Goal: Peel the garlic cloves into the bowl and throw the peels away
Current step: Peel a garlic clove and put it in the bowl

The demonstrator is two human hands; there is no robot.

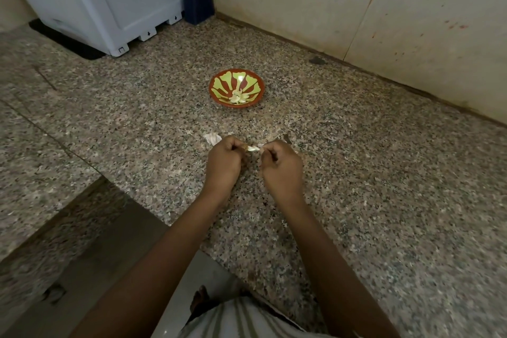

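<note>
A garlic clove [252, 148] is held between my two hands above the granite counter. My left hand [223, 162] pinches its left end with curled fingers. My right hand [281, 166] pinches the right end, fingers curled too. A red and green patterned bowl [219, 84] stands farther back on the counter, with several peeled cloves [239, 98] at its near side. A small heap of white peels [212, 138] lies on the counter just left of my left hand.
The speckled granite counter [370, 173] meets a tiled wall [356, 3] at the back right. A light blue plastic appliance [109, 0] stands at the back left on a black mat. The counter's edge drops to the floor at lower left.
</note>
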